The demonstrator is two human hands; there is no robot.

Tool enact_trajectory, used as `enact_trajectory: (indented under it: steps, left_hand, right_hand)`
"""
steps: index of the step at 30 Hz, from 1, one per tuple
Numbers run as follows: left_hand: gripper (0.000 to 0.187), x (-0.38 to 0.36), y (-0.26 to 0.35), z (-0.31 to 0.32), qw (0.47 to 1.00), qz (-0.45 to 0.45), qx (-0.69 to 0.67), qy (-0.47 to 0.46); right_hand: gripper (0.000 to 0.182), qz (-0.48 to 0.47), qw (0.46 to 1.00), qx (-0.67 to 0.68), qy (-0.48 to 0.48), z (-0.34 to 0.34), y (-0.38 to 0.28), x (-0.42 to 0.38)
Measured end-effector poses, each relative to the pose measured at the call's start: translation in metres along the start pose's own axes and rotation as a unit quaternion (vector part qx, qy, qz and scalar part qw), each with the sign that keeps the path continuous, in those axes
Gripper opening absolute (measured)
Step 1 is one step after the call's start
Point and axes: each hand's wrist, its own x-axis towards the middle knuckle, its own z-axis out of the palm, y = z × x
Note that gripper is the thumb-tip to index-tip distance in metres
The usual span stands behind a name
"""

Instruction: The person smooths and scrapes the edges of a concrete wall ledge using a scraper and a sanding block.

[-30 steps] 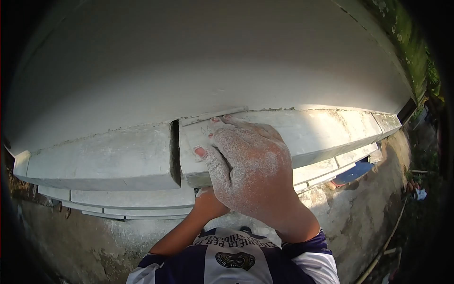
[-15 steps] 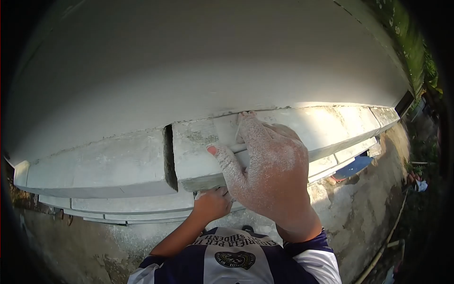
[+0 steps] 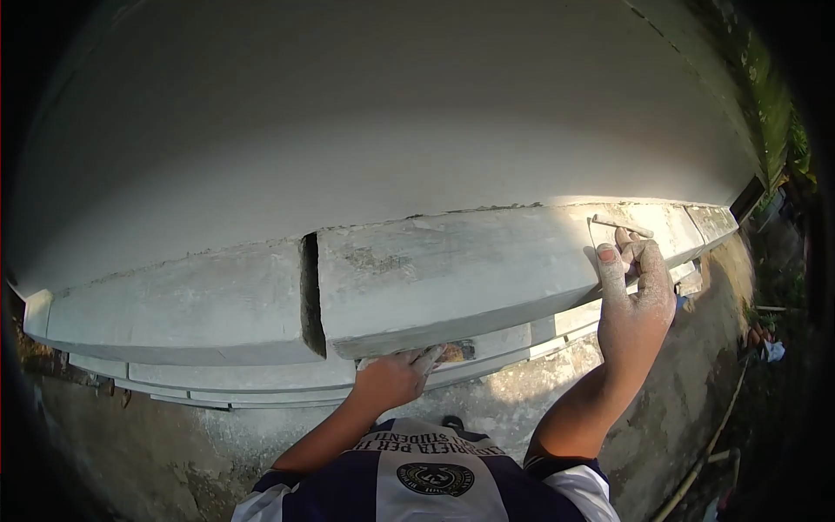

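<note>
Out to the right, my right hand (image 3: 637, 283), dusted with white powder, pinches a small putty scraper with a pale bar-like edge (image 3: 622, 226). The scraper sits against the top of the white concrete ledge (image 3: 487, 252), close to the wall. Lower down, my left hand (image 3: 396, 378) is closed under the front edge of the ledge, its whitened fingers partly hidden. Just beside those fingers shows a yellow-brown patch (image 3: 457, 351); I cannot tell what the left hand holds.
A smooth grey-white wall (image 3: 391, 113) rises behind the ledge. One dark vertical gap (image 3: 311, 296) splits the ledge left of centre. Lower steps (image 3: 243, 376) run beneath it, above stained concrete ground (image 3: 687, 391). A pole (image 3: 706, 448) and plants (image 3: 774, 113) lie at the right.
My right hand has swept from the middle of the ledge to its right, taking the scraper along and uncovering the middle. My left hand stays nearly in place.
</note>
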Motion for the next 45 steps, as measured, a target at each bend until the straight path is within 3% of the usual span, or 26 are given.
enact_trajectory:
  steps: [1,2,3,4,6,9,10,13,14,15,17,19,20,21,22,23,24,25,28,31,33,35,37,39,41,45]
  left_hand:
    - [0.043,0.0,-0.001,-0.001,1.0,0.003,0.002,0.006]
    - [0.043,0.0,-0.001,-0.002,1.0,0.007,0.002,0.013]
    - [0.044,0.001,-0.001,-0.003,1.0,0.012,0.003,0.019]
    - [0.044,0.003,-0.001,-0.004,1.0,0.011,-0.001,0.018]
    - [0.046,0.005,-0.001,-0.007,1.0,0.001,-0.026,-0.008]
    - [0.048,0.007,0.003,-0.02,0.999,-0.008,-0.033,-0.03]
    - [0.049,0.008,0.004,-0.025,0.999,-0.011,-0.037,-0.031]
    - [0.051,0.005,0.002,-0.021,0.999,-0.002,-0.043,-0.019]
    - [0.052,0.002,0.0,-0.016,0.999,0.008,-0.047,-0.012]
    - [0.053,0.002,-0.001,-0.01,0.998,0.018,-0.052,-0.003]
    - [0.042,0.004,0.001,-0.005,0.999,-0.002,-0.035,0.007]
    - [0.041,0.002,0.001,-0.005,1.0,-0.001,-0.031,0.005]
    - [0.046,0.002,0.0,-0.007,0.999,0.01,-0.036,0.0]
    - [0.05,0.004,-0.002,-0.009,0.999,0.021,-0.04,-0.004]
    - [0.049,0.008,-0.004,-0.01,0.995,-0.01,-0.055,-0.079]
    - [0.047,0.013,-0.006,-0.011,0.985,-0.042,-0.07,-0.154]
    - [0.046,0.016,-0.006,-0.011,0.967,-0.075,-0.085,-0.228]
    - [0.046,0.014,-0.005,-0.008,0.968,-0.075,-0.096,-0.221]
    - [0.044,0.001,-0.012,0.013,0.969,-0.079,-0.128,-0.195]
    - [0.043,0.001,-0.014,0.014,0.988,-0.047,-0.103,-0.1]
    - [0.044,0.004,-0.002,-0.008,0.998,0.027,-0.015,0.048]
    - [0.042,0.005,0.001,-0.008,0.999,0.0,-0.026,0.025]
    - [0.036,0.002,0.003,-0.005,0.999,-0.028,-0.03,-0.001]
    - [0.044,0.002,0.002,-0.007,0.999,-0.009,-0.032,-0.001]
    - [0.047,0.003,0.0,-0.009,0.999,0.002,-0.033,-0.008]
    - [0.047,0.0,-0.01,0.018,0.993,-0.041,-0.091,-0.065]
  right_hand:
    - [0.027,-0.006,1.0,0.003,-0.01,0.001,-0.01,-0.005]
    - [0.025,-0.013,0.992,0.103,-0.065,0.008,-0.028,-0.015]
    - [0.029,-0.177,0.976,0.087,-0.088,0.017,-0.043,-0.024]
    - [0.038,-0.252,0.955,0.094,-0.123,0.025,-0.067,-0.034]
    - [0.045,-0.267,0.929,0.193,-0.168,0.036,-0.106,-0.061]
    - [0.046,-0.289,0.914,0.233,-0.163,0.035,-0.105,-0.059]
    - [0.043,-0.277,0.921,0.218,-0.168,0.031,-0.094,-0.055]
    - [0.035,-0.237,0.968,0.049,-0.061,0.01,-0.031,-0.026]
    - [0.032,-0.118,0.992,0.016,-0.037,0.003,-0.01,-0.022]
    - [0.029,-0.071,0.996,-0.008,0.05,0.004,0.016,-0.018]
    - [0.026,0.041,0.99,0.102,0.091,-0.008,0.041,-0.009]
    - [0.024,0.05,0.994,0.027,0.097,-0.005,0.021,-0.01]
    - [0.022,0.013,0.997,0.067,0.037,0.001,0.004,-0.017]
    - [0.024,-0.1,0.993,0.069,0.004,0.011,-0.015,-0.024]
    - [0.026,-0.212,0.973,0.079,-0.033,0.021,-0.033,-0.03]
    - [0.039,-0.247,0.962,0.093,-0.067,0.028,-0.058,-0.04]
    - [0.044,-0.258,0.948,0.162,-0.089,0.036,-0.081,-0.054]
    - [0.049,-0.268,0.929,0.23,-0.112,0.04,-0.093,-0.064]
    - [0.05,-0.288,0.917,0.248,-0.121,0.039,-0.089,-0.066]
    - [0.045,-0.258,0.955,0.138,-0.043,0.023,-0.046,-0.046]
    - [0.035,-0.197,0.977,0.061,0.053,0.021,0.006,-0.032]
    - [0.026,-0.093,0.983,0.067,0.146,0.019,0.052,-0.018]
    - [0.026,-0.021,0.975,0.135,0.175,0.018,0.06,-0.011]
    - [0.033,-0.075,0.978,0.132,0.141,0.028,0.035,-0.021]
    - [0.036,-0.24,0.968,0.069,0.004,0.028,-0.019,-0.036]
    - [0.043,-0.293,0.911,0.269,-0.112,0.04,-0.081,-0.074]
